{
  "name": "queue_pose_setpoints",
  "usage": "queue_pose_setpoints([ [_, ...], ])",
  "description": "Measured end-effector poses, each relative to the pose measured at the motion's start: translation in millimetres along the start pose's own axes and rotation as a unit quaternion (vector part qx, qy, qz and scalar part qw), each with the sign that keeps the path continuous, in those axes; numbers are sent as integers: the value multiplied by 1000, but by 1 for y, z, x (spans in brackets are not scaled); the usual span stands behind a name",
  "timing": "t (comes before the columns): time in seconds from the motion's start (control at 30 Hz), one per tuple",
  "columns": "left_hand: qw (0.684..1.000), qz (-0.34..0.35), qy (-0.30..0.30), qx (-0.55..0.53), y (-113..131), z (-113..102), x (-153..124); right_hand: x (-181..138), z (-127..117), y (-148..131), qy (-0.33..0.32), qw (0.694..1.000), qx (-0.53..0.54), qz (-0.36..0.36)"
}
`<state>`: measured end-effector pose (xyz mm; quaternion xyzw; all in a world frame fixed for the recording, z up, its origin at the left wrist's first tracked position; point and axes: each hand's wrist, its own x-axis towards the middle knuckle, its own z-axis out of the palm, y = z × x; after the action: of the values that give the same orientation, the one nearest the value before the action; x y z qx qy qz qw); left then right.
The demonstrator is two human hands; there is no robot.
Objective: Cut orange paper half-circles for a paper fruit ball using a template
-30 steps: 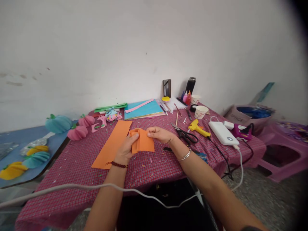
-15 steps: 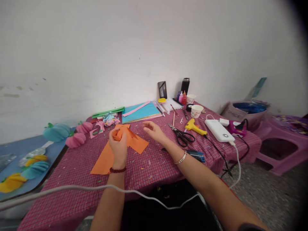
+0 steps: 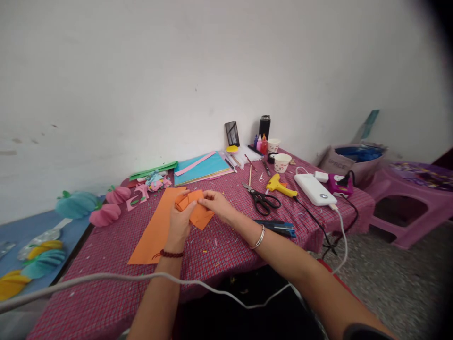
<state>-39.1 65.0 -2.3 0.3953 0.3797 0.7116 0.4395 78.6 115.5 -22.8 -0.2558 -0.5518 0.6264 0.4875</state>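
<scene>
A folded piece of orange paper is held over the red checked tablecloth. My left hand grips its left side, fingers curled round the folds. My right hand pinches its top edge from the right. A long orange paper strip lies flat under and left of my left hand. Black scissors lie to the right of my right hand.
A yellow glue gun, white power bank, paper cups, paint bottles, a flask and coloured paper sheets sit further back. Paper fruit shapes lie at left. A white cable crosses my forearms. A pink stool stands at right.
My right hand, which had let go of the orange piece and hovered apart, has come back and pinches it again. The piece has been folded smaller. The view has drifted right.
</scene>
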Motion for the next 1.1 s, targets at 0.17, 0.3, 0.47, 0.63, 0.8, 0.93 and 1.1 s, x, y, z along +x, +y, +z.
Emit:
queue_pose_setpoints([
  [0.17,1000,-20,6,22,-6,3,1,6,-5,3,72,996,-46,-35],
  [0.3,996,-38,79,-5,-9,3,3,9,-14,-10,133,982,-107,-85],
  [0.47,983,-109,105,-106,-16,3,9,3,-5,-18,99,918,-320,-210],
  [0.63,971,-155,83,-164,-17,6,12,-2,13,-10,35,831,-485,-271],
  [0.8,963,-168,84,-191,-16,7,10,-7,26,-7,-9,839,-492,-231],
  [0.93,957,-190,91,-200,-8,-3,15,-4,17,-15,-122,916,-338,-176],
  [1.1,954,-164,120,-221,24,-34,20,12,-23,-29,-57,931,-345,-107],
])
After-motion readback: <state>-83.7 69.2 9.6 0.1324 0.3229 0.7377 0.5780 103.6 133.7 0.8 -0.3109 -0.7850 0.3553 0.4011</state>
